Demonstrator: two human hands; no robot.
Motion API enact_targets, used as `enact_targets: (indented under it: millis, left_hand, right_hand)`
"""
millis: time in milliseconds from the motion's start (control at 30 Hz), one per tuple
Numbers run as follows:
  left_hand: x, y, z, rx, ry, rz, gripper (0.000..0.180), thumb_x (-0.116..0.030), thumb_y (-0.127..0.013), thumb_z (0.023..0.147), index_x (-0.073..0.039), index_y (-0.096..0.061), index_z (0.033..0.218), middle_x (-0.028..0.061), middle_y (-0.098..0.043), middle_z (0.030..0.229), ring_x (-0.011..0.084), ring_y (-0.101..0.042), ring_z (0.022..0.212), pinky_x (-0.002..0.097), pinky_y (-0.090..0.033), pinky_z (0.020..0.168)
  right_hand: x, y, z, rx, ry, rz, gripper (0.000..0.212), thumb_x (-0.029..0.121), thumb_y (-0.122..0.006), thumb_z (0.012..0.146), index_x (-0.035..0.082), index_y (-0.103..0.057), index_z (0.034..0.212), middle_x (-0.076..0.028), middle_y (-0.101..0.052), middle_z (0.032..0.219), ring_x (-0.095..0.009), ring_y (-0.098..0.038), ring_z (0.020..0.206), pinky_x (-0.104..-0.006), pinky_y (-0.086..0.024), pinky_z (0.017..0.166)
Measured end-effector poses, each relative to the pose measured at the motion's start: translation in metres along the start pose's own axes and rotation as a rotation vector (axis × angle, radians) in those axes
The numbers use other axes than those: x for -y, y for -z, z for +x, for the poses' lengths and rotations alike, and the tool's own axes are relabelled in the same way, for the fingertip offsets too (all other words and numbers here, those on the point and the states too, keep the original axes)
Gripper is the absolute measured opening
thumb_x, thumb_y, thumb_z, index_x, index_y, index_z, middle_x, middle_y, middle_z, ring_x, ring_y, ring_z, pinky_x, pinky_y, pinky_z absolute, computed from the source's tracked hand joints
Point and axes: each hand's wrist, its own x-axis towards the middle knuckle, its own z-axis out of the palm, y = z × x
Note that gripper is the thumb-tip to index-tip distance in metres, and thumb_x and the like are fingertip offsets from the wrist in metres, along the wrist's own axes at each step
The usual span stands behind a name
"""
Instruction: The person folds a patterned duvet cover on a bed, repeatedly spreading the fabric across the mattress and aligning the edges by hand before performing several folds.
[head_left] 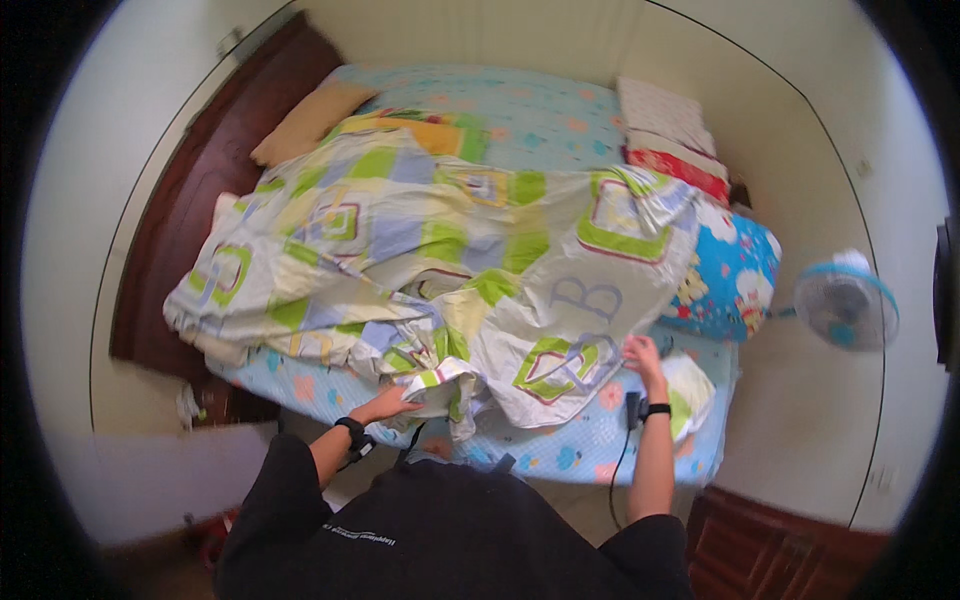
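Note:
A white, green, yellow and blue patterned duvet cover (400, 215) lies spread and rumpled across the bed, with bunched folds near the front edge. My left hand (385, 404) is closed on its near edge, at the gathered part. Toward the right, my right hand (644, 357) is at the cover's right-hand border, fingers bent inward as if pinching; whether cloth lies between them is too small to make out. Just right of that forearm rests a small white and green piece of cloth (688, 395) on the light blue patterned bedsheet (545, 125).
The dark wooden headboard (190, 205) stands left, beside a tan pillow (312, 122). On the right lie a blue patterned bundle (735, 270) and folded white and red bedding (665, 120). A fan (848, 305) stands past the bed's right side. A black cable (617, 475) hangs by my right forearm.

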Motion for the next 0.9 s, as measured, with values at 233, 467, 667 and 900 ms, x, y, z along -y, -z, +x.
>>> enact_targets:
  millis: [233,467,667,900]
  left_hand:
    - [-0.013,-0.056,-0.088,-0.126,0.355,0.087,0.038,-0.038,-0.056,0.073,-0.004,-0.055,0.091,0.0125,-0.059,0.08,0.0239,-0.053,0.071,0.0329,-0.04,0.068]
    - [-0.045,-0.071,-0.126,-0.318,0.582,-0.446,0.037,-0.038,-0.06,0.071,-0.003,-0.058,0.083,-0.0032,-0.053,0.069,0.005,-0.045,0.063,0.0205,-0.037,0.057]
    - [-0.001,-0.073,-0.13,-0.256,0.722,-0.576,0.043,-0.038,-0.061,0.07,0.001,-0.056,0.087,0.0021,-0.053,0.08,0.0094,-0.045,0.077,0.0217,-0.036,0.067]
    - [-0.063,-0.051,-0.111,-0.315,0.711,-0.563,0.046,-0.038,-0.061,0.07,0.003,-0.056,0.091,0.001,-0.054,0.079,0.0081,-0.045,0.074,0.0202,-0.036,0.066]
  right_hand:
    - [0.104,0.058,0.182,0.06,0.215,0.562,0.063,0.041,-0.057,0.073,0.009,-0.033,0.122,-0.015,-0.036,0.12,-0.023,-0.035,0.111,-0.0339,-0.031,0.089]
    - [0.165,0.043,0.291,0.075,0.382,0.628,0.053,0.044,-0.053,0.074,0.003,-0.044,0.105,-0.012,-0.046,0.097,-0.018,-0.043,0.093,-0.0289,-0.036,0.08]
    - [0.249,0.03,0.252,0.642,0.238,0.882,0.014,0.006,-0.042,0.077,0.004,-0.044,0.063,-0.002,-0.041,0.056,-0.013,-0.043,0.054,-0.0218,-0.04,0.046]
    - [0.323,0.125,0.174,0.205,1.122,0.483,0.026,0.005,-0.044,0.074,-0.011,-0.048,0.095,-0.018,-0.054,0.091,-0.026,-0.051,0.087,-0.0362,-0.035,0.089]
